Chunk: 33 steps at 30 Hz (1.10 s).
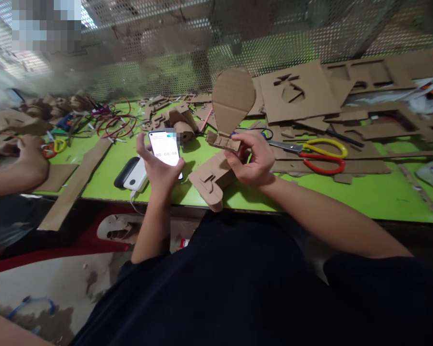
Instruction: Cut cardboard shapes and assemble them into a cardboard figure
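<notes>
My left hand point(161, 168) is closed around a smartphone point(167, 149), gripping it by its edges; the lit screen shows timer digits. Between the thumb and fingers of my right hand point(252, 156) is a small cardboard piece point(222, 141) with a rounded cardboard paddle point(234, 98) standing up from it. Just below it on the green table lies a folded cardboard part point(209, 185) with a rounded end and a slot. A white power bank point(137, 174) with a cable rests left of my left hand.
Scissors with yellow and red handles point(324, 156) lie to the right. Cut cardboard sheets point(299, 93) cover the back and right. A long cardboard strip point(75, 185) overhangs the front edge at left. Another person's hand point(31, 161) works at far left, near red and yellow scissors point(59, 145).
</notes>
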Available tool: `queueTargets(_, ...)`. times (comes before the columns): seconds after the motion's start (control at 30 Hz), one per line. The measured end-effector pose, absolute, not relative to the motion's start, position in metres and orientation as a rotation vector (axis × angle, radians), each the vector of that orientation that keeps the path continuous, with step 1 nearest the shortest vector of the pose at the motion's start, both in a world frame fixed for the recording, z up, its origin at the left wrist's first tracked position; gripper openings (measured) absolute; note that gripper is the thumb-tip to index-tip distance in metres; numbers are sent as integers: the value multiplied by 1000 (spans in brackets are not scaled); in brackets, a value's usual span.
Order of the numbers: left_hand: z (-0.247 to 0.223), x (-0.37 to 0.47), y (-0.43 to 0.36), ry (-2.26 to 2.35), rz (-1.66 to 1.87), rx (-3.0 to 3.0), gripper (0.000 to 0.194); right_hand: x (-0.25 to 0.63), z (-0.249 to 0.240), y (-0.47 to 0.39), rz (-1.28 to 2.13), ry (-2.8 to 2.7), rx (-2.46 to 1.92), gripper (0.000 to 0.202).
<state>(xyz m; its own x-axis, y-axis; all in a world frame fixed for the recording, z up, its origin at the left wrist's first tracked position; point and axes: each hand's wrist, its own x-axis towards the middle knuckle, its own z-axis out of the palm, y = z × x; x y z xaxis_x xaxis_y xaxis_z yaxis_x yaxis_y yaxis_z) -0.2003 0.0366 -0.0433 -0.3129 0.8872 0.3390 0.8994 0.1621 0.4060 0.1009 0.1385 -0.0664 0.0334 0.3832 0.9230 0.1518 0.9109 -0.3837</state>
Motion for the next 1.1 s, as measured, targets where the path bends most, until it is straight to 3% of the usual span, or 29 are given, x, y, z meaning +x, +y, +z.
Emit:
queueTargets(0.1,-36,-210,43,-2428,-1062,-1935,130,101,-67,138,212,-1557,-414,35)
queueTargets(0.3,-25,-226,59,-2597,-434,-2196,129,104,-58,133,208,-1562,-352,31)
queueTargets(0.4,-22,-227,62,-2597,-282,-2188,120,104,-55,132,205,-1555,-322,32)
queueTargets(0.53,-21,-229,66,-2516,-214,-2107,107,102,-56,134,187,-1549,-344,30)
queueTargets(0.9,-25,-228,76,-2485,-42,-1893,101,104,-62,135,229,-1605,-423,33)
queueTargets(1.1,-30,-231,75,-2551,-157,-1860,102,104,-58,133,220,-1584,-353,31)
